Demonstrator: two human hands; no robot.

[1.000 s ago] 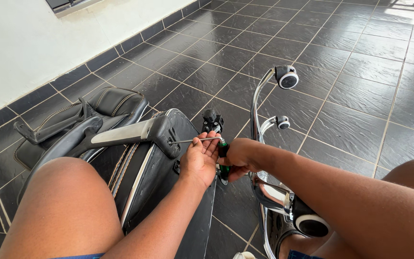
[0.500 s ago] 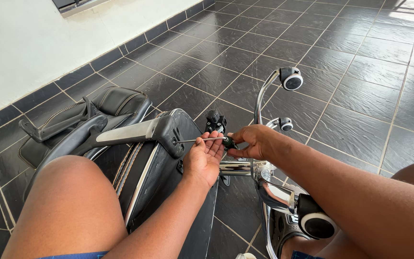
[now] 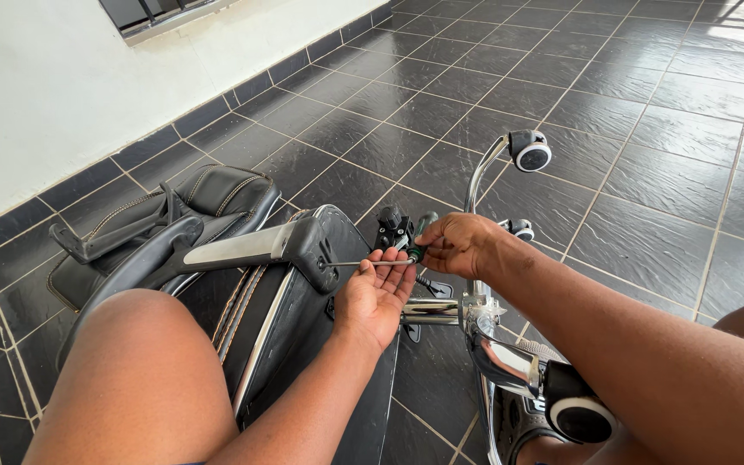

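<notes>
Dark tiled floor (image 3: 647, 129), green-handled screwdriver (image 3: 413, 250), thin steel shaft

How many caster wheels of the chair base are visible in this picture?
3: one wheel at the top of a raised chrome leg, a smaller-looking wheel below it behind the right arm, and one wheel at bottom right. Others may be hidden.

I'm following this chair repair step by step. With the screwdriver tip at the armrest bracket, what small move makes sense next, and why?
Probably a turn of the handle by the right hand. It grips the green handle of the screwdriver, whose shaft lies level with its tip in the black armrest bracket. The left hand cups under the shaft, steadying it, so the tool looks seated and ready to twist.
</notes>
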